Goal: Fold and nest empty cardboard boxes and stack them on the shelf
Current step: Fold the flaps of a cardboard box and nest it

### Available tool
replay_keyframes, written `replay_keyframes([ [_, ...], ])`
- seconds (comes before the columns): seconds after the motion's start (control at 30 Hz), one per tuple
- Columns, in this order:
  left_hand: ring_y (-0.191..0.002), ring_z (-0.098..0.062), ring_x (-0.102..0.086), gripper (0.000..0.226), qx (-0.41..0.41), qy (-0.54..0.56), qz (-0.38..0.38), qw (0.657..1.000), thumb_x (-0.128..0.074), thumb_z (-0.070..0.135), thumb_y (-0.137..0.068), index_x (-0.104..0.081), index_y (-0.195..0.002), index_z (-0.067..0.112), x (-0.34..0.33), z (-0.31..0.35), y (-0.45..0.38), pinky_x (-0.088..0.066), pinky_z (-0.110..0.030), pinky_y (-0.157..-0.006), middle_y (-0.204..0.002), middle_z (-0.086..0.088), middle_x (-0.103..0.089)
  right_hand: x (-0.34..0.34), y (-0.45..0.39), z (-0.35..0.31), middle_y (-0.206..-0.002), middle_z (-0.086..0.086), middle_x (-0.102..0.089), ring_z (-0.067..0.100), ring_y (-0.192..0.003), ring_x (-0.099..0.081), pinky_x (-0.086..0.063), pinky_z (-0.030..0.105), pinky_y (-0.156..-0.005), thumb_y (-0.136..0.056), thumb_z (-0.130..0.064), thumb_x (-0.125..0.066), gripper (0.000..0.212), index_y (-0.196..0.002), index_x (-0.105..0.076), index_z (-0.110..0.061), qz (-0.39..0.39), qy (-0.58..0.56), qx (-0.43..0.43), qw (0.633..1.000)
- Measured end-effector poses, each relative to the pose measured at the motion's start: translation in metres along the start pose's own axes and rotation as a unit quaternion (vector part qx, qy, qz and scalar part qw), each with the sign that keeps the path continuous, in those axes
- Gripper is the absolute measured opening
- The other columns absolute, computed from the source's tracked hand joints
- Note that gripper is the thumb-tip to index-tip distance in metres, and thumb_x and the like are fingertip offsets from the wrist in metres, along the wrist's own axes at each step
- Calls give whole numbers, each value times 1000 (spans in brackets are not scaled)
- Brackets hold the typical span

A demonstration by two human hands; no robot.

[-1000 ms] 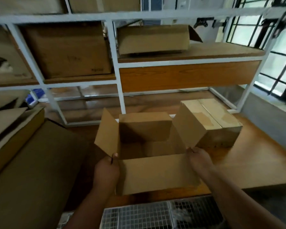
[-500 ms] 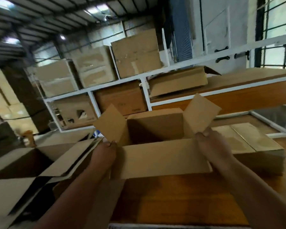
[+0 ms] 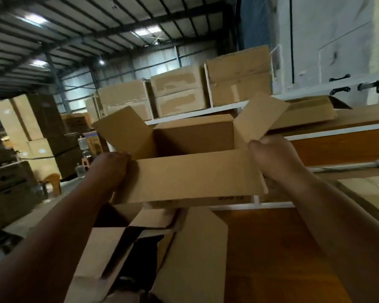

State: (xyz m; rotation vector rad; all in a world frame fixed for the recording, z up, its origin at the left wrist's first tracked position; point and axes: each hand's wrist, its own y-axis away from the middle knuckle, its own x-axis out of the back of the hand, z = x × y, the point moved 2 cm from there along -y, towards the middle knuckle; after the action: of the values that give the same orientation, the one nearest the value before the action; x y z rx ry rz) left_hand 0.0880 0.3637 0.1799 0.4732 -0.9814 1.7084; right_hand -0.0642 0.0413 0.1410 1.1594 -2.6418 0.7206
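Warehouse shelf (image 3: 206,111) behind; hands (image 3: 109,169) grip open box (image 3: 193,171).

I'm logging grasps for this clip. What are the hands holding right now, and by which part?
Both hold the open cardboard box: the left hand grips its near left corner, the right hand its near right corner by the side flap.

1 head-worn wide-angle view, close behind both forearms, facing forward toward the white shelf (image 3: 206,111) and warehouse ceiling (image 3: 96,29).
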Motion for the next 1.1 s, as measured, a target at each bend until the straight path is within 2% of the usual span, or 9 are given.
replay_keyframes([
  [0.1,-121,-21,-67,38,-35,33,-19,999,-35,31,-113,-52,-143,16,31,-84,-56,-56,-29,-86,-138,-9,-66,-89,12,-37,-93,5,-73,22,-85,-71,-58,40,-70,-107,-37,-56,29,-97,-74,-16,-2,7,0,1000],
  [0.17,-118,-22,-67,37,14,85,-23,996,-39,34,-112,-55,-140,17,51,-132,-86,-56,-31,-87,-134,-9,-66,-146,18,-59,-95,6,-74,24,-88,-72,-61,43,-77,-107,-38,-56,28,-100,-75,-18,-10,-1,-2,1000],
  [0.23,-102,-23,-67,28,37,151,-33,987,-45,36,-114,-62,-127,17,68,-173,-101,-56,-40,-89,-114,-8,-67,-201,28,-79,-96,7,-74,24,-87,-71,-62,45,-84,-108,-38,-55,29,-97,-74,-18,-28,10,-6,1000],
  [0.4,-80,-23,-59,32,81,135,-57,986,-51,41,-112,-59,-95,17,89,-245,-139,-50,-46,-89,-94,-14,-63,-287,40,-110,-83,12,-71,29,-77,-69,-48,33,-62,-109,-32,-54,39,-87,-74,-6,-28,32,-10,999],
  [0.53,-74,-23,-55,28,67,164,-78,981,-52,39,-112,-50,-94,17,96,-274,-161,-50,-45,-86,-86,-13,-57,-320,42,-127,-80,9,-71,27,-74,-69,-48,33,-65,-108,-34,-56,39,-85,-75,-10,-21,52,-9,998],
  [0.7,-75,-23,-60,36,53,125,-110,985,-51,44,-112,-65,-99,14,86,-303,-187,-40,-34,-60,-86,-11,-63,-341,47,-131,-90,22,-73,40,-83,-71,-48,37,-66,-107,-35,-54,42,-91,-76,-2,-7,75,-11,997],
  [0.83,-81,-26,-66,34,64,143,-128,979,-54,42,-111,-66,-98,14,76,-318,-198,-51,-40,-76,-92,-14,-68,-358,50,-134,-83,16,-72,33,-74,-70,-52,39,-67,-107,-35,-54,42,-85,-75,-6,4,89,-11,996],
  [1.0,-81,-25,-63,35,61,115,-135,982,-53,42,-111,-62,-91,16,68,-340,-218,-45,-36,-68,-92,-13,-67,-382,51,-129,-83,12,-73,35,-80,-72,-53,40,-71,-104,-35,-55,38,-86,-76,-10,-13,94,-31,995],
  [1.1,-85,-26,-66,34,62,102,-162,980,-53,43,-111,-67,-101,14,54,-353,-221,-52,-41,-80,-95,-12,-68,-393,55,-113,-90,10,-75,29,-83,-73,-60,50,-82,-106,-39,-53,36,-89,-75,-16,-20,131,-45,990],
])
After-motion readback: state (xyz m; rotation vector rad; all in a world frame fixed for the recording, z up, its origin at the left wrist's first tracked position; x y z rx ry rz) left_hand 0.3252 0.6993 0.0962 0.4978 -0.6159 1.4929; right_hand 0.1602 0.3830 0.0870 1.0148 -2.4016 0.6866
